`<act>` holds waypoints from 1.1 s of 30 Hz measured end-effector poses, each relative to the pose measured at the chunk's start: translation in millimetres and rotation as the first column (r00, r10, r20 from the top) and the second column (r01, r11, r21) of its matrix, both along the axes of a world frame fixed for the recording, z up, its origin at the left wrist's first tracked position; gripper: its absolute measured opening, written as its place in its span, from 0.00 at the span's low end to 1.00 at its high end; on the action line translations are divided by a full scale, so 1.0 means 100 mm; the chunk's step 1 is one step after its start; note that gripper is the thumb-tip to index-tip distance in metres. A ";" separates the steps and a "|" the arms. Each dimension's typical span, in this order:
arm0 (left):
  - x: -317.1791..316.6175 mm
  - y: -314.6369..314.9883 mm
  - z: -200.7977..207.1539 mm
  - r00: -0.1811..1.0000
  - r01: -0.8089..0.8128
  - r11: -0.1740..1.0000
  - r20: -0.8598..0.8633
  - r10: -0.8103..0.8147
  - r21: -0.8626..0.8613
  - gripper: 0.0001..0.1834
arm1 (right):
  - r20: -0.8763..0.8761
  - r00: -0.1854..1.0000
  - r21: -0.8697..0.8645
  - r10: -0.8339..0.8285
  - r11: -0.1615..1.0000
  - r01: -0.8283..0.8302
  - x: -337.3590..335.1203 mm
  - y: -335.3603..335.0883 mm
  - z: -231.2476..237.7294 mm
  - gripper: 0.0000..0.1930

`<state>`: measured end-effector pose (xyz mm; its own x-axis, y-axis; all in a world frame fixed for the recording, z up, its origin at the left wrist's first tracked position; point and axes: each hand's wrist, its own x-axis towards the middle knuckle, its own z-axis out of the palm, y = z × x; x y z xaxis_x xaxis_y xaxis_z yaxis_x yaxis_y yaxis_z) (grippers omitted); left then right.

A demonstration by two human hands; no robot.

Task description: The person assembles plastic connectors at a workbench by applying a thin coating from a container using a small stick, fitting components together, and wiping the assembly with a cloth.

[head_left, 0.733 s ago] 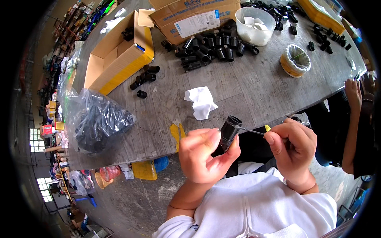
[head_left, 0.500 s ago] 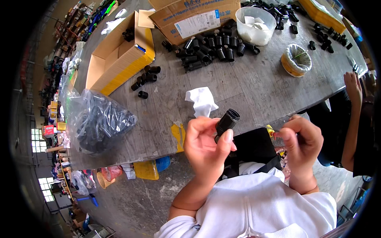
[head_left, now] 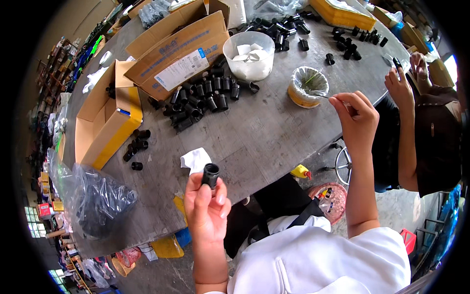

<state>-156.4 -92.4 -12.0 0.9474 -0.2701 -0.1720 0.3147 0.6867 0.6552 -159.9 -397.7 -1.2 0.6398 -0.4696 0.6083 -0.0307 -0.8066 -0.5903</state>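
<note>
My left hand (head_left: 208,213) is closed round a short black cylindrical part (head_left: 211,175), its open end tilted up. It is raised over the table's near edge, just in front of a crumpled white cloth or tissue (head_left: 195,159). Further right, my right hand (head_left: 357,115) pinches a thin dark stick (head_left: 324,96), whose tip reaches the rim of a small yellow tub (head_left: 301,100). The tub is lined with a clear bag and has a thin green stick in it. What lies at its bottom is hard to make out.
Many black cylinders (head_left: 220,100) lie piled by a cardboard box (head_left: 171,59) and a clear bucket (head_left: 248,68) of white pads. An open carton (head_left: 105,117) and a plastic bag of black parts (head_left: 105,201) are at left. A co-worker's hand (head_left: 400,88) is at right.
My right hand has moved forward from near my chest to the lined tub. My left hand still holds the black cylinder, now more upright, and the whole view has shifted.
</note>
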 end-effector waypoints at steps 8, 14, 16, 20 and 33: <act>0.09 0.25 0.01 0.993 -0.095 0.988 0.078 0.086 0.121 0.18 | -0.134 0.986 -0.273 -0.103 0.960 0.063 0.24 -0.09 -0.07 0.06; 0.19 0.43 0.02 0.990 -0.084 0.978 0.132 0.059 0.193 0.16 | -0.208 0.952 -0.393 -0.225 0.910 0.129 0.22 0.01 0.00 0.07; 0.21 0.50 0.04 0.986 -0.086 0.972 0.158 0.052 0.219 0.15 | -0.127 0.957 -0.385 -0.261 0.902 0.195 0.24 0.10 0.00 0.09; 0.36 0.59 0.00 0.974 -0.129 0.945 0.219 0.064 0.299 0.13 | -0.061 0.996 -0.217 -0.063 0.975 0.049 0.18 0.36 0.12 0.07; 1.52 0.97 0.05 0.806 -0.386 0.907 0.539 0.244 0.167 0.10 | -0.257 0.790 -0.400 0.557 0.682 -0.612 1.07 1.57 0.22 0.03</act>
